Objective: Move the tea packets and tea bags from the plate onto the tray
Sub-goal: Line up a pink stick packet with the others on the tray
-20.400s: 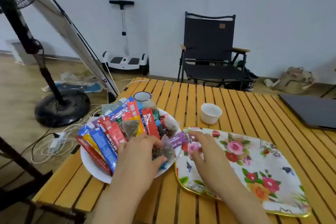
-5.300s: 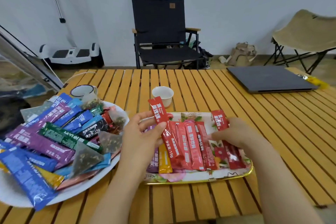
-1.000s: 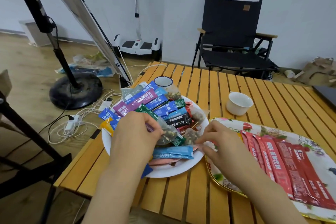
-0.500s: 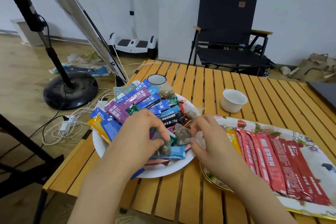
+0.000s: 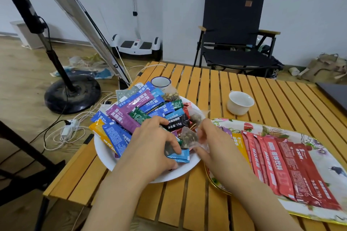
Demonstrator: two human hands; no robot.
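Note:
A white plate (image 5: 105, 153) at the table's left holds a heap of blue, purple, green, black and orange tea packets (image 5: 131, 107) and clear tea bags. My left hand (image 5: 150, 148) lies over the plate's near side, its fingers and thumb curled round a dark tea bag (image 5: 169, 149). My right hand (image 5: 212, 142) reaches over the plate's right rim and pinches a clear pyramid tea bag (image 5: 189, 137). To the right lies the floral tray (image 5: 317, 148) with a row of red packets (image 5: 281, 165), plus an orange one (image 5: 238, 142) at their left end.
A white cup (image 5: 239, 102) stands behind the tray, and an enamel mug (image 5: 160, 81) behind the plate. A dark laptop (image 5: 336, 95) lies at the far right. The table's left edge is close to the plate. A fan base and cables are on the floor to the left.
Within the last second my right hand has closed on a clear tea bag at the plate's right side. My left hand now holds a dark tea bag nearer the plate's front rim.

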